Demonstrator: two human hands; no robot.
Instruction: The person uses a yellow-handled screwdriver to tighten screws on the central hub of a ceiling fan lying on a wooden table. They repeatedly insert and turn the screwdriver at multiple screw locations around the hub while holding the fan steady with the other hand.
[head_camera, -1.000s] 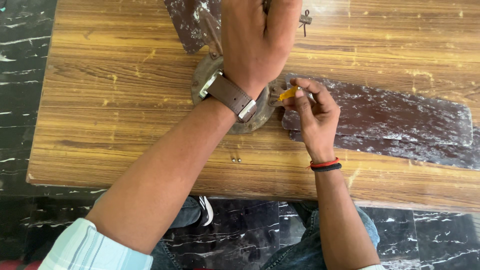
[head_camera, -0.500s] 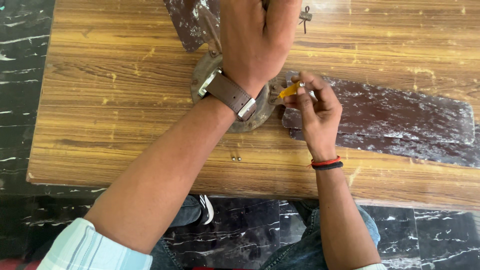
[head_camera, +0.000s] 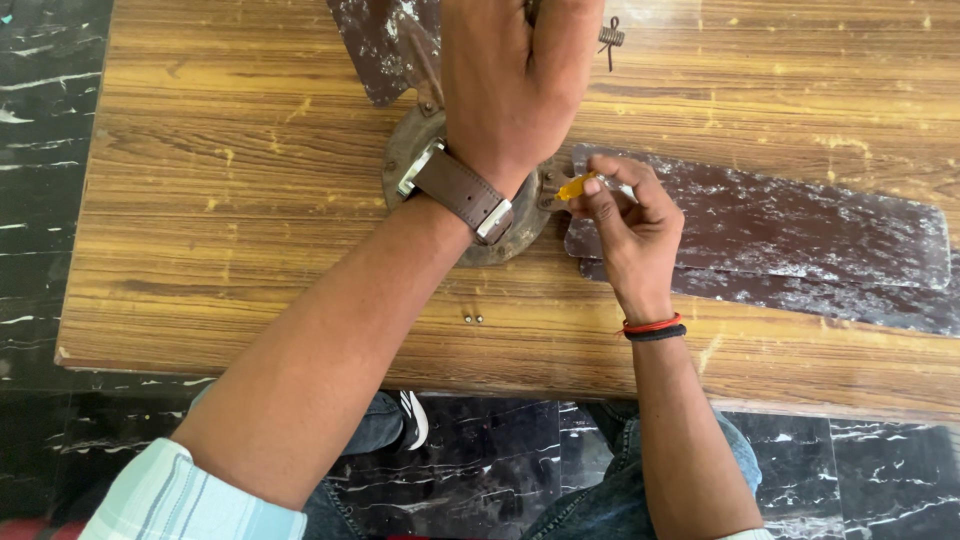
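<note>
Yellow driver (head_camera: 572, 187) pinched in my right hand (head_camera: 628, 225) | left hand (head_camera: 515, 80) presses hub (head_camera: 405, 160), grip probably flat | keep tip square.

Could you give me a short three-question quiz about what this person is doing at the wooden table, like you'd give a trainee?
1. True or false: the left hand rests on the round metal hub of the fan.
2. What does the right hand pinch? A) a yellow-handled tool B) a hammer C) a paintbrush
3. Fill in: the two small screws lie on the wooden ____, near its front edge.

Key
1. True.
2. A; its tip points at the hub beside the brown fan blade.
3. Table.
</note>
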